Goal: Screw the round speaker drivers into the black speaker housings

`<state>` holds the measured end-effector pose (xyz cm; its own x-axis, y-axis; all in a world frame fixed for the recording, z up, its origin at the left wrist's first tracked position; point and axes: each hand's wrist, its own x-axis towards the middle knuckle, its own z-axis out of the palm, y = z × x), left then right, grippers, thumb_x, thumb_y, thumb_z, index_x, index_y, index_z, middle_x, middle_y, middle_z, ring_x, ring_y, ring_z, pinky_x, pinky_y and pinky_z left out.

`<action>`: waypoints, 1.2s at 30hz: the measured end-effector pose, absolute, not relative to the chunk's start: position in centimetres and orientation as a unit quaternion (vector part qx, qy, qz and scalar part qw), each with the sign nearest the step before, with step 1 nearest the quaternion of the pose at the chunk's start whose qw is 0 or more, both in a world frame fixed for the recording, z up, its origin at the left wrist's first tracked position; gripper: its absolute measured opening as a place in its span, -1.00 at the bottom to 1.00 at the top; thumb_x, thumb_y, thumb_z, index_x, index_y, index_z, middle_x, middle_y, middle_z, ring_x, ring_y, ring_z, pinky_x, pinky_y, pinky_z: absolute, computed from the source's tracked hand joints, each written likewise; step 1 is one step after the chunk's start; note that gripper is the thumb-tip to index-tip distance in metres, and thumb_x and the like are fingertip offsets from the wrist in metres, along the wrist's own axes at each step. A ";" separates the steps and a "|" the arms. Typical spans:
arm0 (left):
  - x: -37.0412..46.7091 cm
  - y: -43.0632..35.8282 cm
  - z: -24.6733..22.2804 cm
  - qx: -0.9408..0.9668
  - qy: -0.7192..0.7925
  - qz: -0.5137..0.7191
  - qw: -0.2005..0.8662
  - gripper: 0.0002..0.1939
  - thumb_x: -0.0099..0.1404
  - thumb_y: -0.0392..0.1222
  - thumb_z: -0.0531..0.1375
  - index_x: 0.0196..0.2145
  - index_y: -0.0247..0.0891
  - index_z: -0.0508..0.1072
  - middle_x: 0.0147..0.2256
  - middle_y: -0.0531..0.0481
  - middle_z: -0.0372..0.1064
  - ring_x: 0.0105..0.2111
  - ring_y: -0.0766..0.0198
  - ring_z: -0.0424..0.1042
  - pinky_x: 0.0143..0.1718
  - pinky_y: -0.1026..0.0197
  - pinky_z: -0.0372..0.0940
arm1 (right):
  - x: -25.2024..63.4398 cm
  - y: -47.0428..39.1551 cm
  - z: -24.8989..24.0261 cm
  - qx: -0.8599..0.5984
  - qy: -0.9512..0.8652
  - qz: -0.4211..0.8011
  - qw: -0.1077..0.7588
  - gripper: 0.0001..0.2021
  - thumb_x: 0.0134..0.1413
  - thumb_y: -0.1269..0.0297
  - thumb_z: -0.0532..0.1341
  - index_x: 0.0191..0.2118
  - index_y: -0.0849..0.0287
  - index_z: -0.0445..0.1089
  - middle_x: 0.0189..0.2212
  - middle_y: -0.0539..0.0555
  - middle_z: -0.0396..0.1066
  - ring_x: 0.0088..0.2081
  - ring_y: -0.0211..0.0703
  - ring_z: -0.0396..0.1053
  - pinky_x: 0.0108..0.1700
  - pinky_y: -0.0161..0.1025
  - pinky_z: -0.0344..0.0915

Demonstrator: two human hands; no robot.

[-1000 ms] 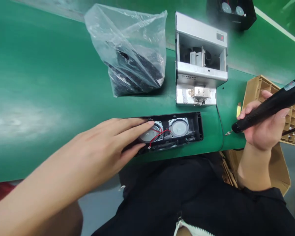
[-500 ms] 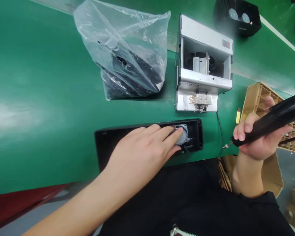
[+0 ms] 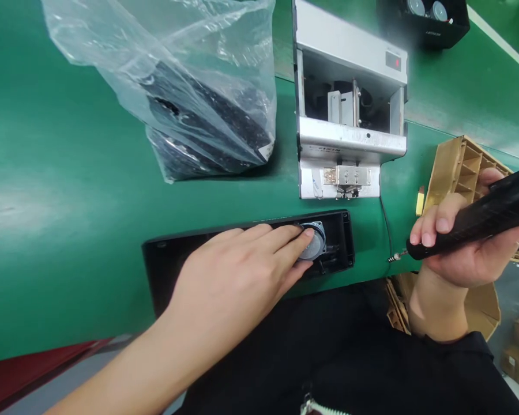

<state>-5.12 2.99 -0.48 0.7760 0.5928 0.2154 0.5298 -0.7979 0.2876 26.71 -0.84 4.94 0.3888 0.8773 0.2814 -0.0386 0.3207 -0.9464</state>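
My left hand [image 3: 237, 268] reaches over a long black speaker housing [image 3: 335, 227] lying on the bench. Its fingers and thumb are closed around a round grey speaker driver [image 3: 313, 245] near the right end of the housing. The hand hides the middle of the housing. In my right hand [image 3: 458, 245] is a black electric screwdriver [image 3: 484, 219], held at a slant with the fingers wrapped round its body. The screwdriver's tip [image 3: 397, 256] points left and stays apart from the housing. Behind the housing stands a silver screw feeder [image 3: 350, 138].
A clear plastic bag [image 3: 207, 115] with black parts sits at the back left. Beside my right hand is a cardboard divider box [image 3: 447, 167], with a small yellow object [image 3: 420, 202] near it. Another black housing [image 3: 441, 31] with round drivers stands at the far right.
The view has shifted, so the bag, feeder and housing appear further left and larger. My left hand stays on the driver, and my right hand keeps holding the screwdriver.
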 end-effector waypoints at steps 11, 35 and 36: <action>-4.2 2.4 -1.6 0.912 0.358 0.118 0.164 -0.65 0.69 -0.10 0.27 0.21 -0.12 0.83 0.10 -0.21 0.84 -0.10 -0.15 0.82 -0.28 -0.05 0.58 | 21.6 5.5 11.2 -0.420 -0.556 0.340 0.632 -0.62 0.50 -0.48 0.29 0.12 -0.47 0.65 -0.41 -0.16 0.56 -0.54 -0.18 0.56 -0.43 -0.18 0.66; -3.2 3.1 -0.9 0.891 0.378 0.094 0.232 -0.68 0.54 -0.17 0.41 0.18 -0.07 0.81 0.05 -0.10 0.86 -0.08 -0.16 0.82 -0.28 -0.03 0.51 | 19.2 4.9 9.0 -0.366 -0.589 0.314 0.649 -0.54 0.50 -0.41 0.30 0.23 -0.35 0.68 -0.42 -0.15 0.45 -0.58 -0.26 0.42 -0.47 -0.26 0.57; -3.3 3.1 -1.0 0.890 0.379 0.097 0.235 -0.68 0.54 -0.17 0.41 0.18 -0.06 0.81 0.05 -0.10 0.86 -0.09 -0.16 0.81 -0.28 -0.03 0.51 | 19.3 4.5 9.5 -0.379 -0.591 0.322 0.634 -0.58 0.44 -0.36 0.40 0.24 -0.40 0.69 -0.40 -0.15 0.48 -0.55 -0.25 0.47 -0.43 -0.24 0.61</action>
<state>-3.28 3.09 -1.01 0.6931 0.7208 -0.0051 0.6295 -0.6018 0.4915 19.34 4.52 9.45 0.0927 0.8577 0.5057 0.0399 0.5043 -0.8626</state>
